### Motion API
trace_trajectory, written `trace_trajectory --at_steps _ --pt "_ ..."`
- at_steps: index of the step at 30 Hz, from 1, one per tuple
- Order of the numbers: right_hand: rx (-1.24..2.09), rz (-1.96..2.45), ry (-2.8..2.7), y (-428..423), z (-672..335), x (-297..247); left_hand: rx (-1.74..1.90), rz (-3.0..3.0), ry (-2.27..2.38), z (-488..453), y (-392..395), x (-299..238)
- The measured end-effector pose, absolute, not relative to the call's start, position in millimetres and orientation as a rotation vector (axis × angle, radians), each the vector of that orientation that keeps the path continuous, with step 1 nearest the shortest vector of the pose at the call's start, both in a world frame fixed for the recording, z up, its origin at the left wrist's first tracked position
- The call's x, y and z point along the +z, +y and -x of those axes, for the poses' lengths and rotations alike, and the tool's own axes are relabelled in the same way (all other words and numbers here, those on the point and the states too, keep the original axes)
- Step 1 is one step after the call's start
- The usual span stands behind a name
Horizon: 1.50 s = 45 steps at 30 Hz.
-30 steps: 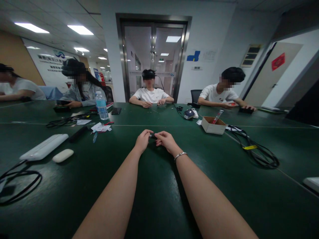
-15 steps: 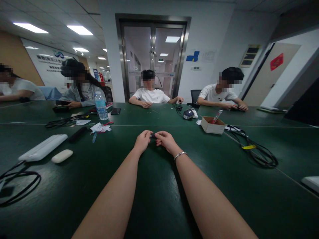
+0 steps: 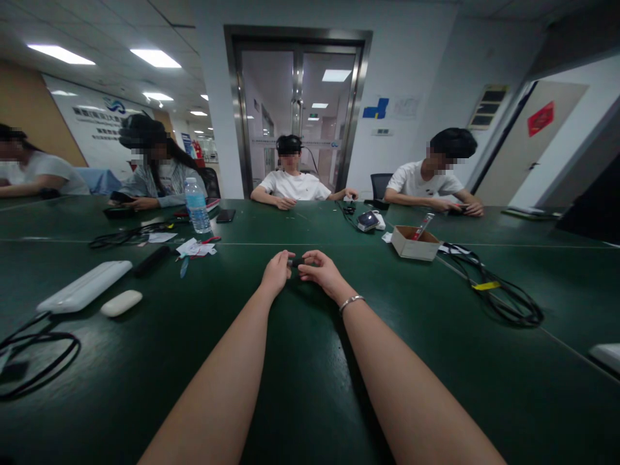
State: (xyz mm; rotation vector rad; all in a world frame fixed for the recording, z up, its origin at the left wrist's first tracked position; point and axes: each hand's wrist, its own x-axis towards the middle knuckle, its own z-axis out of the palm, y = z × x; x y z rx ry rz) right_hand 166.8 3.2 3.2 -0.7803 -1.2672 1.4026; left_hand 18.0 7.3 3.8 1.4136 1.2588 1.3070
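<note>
Between my two hands, just above the green table (image 3: 310, 361), is a small dark stick-shaped object (image 3: 296, 263) with a greyish part at its left end; its exact kind is too small to make out. My left hand (image 3: 276, 274) is closed, its fingertips pinching the left end. From the other side my right hand (image 3: 323, 272), with a silver bangle (image 3: 351, 303) at the wrist, grips the dark right end between thumb and fingers. Fingers hide parts of the object.
At left lie a white power bank (image 3: 84, 287), a pale oval case (image 3: 121, 303) and black cables (image 3: 43, 361). A water bottle (image 3: 197, 206) stands beyond papers (image 3: 196, 248). Right of my hands are an open box (image 3: 415, 247) and coiled cable (image 3: 508, 300). Several people sit opposite.
My right fingers have shifted and spread slightly around the dark object. More of it, including the greyish left part, now shows between my hands.
</note>
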Motion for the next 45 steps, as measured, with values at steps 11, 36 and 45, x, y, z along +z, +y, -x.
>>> trace_trajectory --at_steps 11,36,45 --pt "1.446 0.797 -1.144 7 -170 0 1.286 -1.494 1.344 -15 6 3" --pt "1.468 0.827 -1.127 7 -168 3 1.255 -1.652 1.398 -14 7 0" --pt "1.468 0.851 -1.077 5 -170 4 1.351 -1.548 1.084 -11 4 6"
